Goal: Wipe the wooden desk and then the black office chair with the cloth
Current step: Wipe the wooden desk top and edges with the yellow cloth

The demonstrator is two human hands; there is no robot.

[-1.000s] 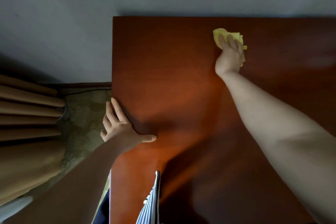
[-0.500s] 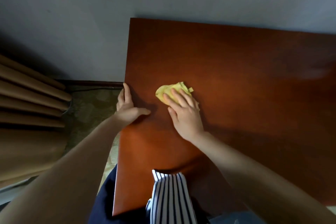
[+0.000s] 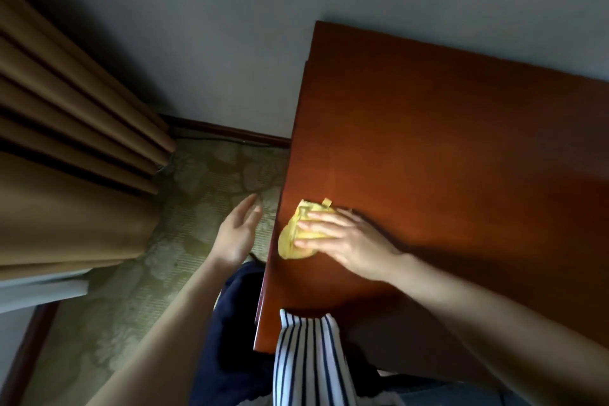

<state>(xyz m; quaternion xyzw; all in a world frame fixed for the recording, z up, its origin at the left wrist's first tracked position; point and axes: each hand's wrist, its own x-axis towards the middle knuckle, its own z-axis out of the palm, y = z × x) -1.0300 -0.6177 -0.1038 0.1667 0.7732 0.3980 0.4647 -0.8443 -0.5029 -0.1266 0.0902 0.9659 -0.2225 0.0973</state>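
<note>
The reddish-brown wooden desk (image 3: 445, 148) fills the right half of the head view, its left edge running down the middle. A crumpled yellow cloth (image 3: 295, 234) lies at that left edge, partly over it. My right hand (image 3: 346, 239) presses flat on the cloth, fingers pointing left. My left hand (image 3: 239, 234) hovers open beside the desk's left edge, over the carpet, touching nothing. The black office chair is not in view.
Tan curtains (image 3: 66, 148) hang at the left, reaching the floor. Patterned greenish carpet (image 3: 184, 241) lies between the curtains and the desk. A grey wall (image 3: 230, 26) stands behind, with a dark baseboard. My striped shirt and dark trousers show at the bottom.
My right hand has dragged the cloth from the desk's far side back to its near left edge. My left hand has lifted off the desk edge and now hovers beside it.
</note>
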